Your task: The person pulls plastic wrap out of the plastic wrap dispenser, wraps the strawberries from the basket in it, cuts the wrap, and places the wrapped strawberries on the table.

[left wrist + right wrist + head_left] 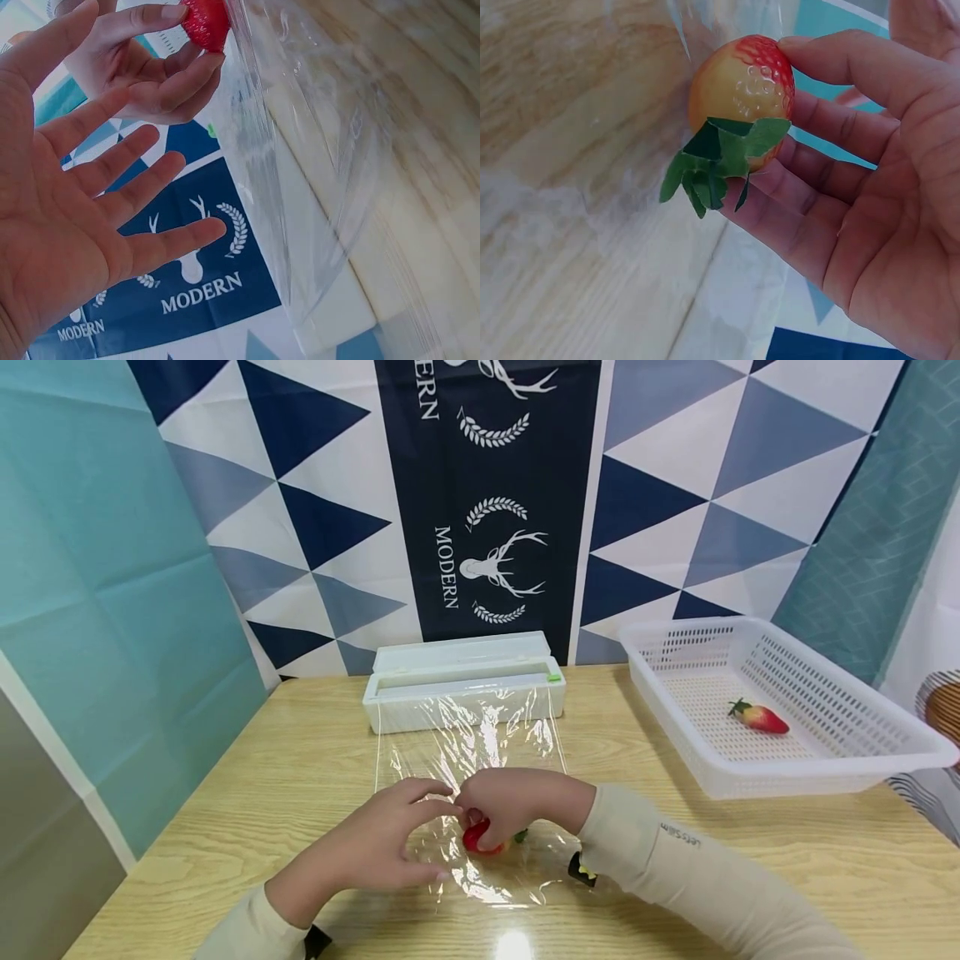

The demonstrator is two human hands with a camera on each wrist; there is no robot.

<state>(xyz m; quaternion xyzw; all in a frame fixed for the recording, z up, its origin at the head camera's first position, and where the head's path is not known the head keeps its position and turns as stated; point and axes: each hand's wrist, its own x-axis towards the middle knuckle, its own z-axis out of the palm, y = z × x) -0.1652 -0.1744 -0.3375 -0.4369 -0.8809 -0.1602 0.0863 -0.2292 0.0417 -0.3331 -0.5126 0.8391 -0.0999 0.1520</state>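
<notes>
My right hand pinches a strawberry between thumb and fingers; it is red and pale yellow with green leaves. The strawberry lies on a sheet of clear plastic wrap spread over the table. To the left of it, my left hand hovers with spread fingers and holds nothing. In the left wrist view that hand's palm faces the camera, and the strawberry's red end shows at the top. The wrap runs from a white wrap dispenser box whose lid is raised.
At the right stands a white perforated plastic basket with a second strawberry in it. A patterned curtain hangs behind the wooden table. A green piece sits on the dispenser's right end.
</notes>
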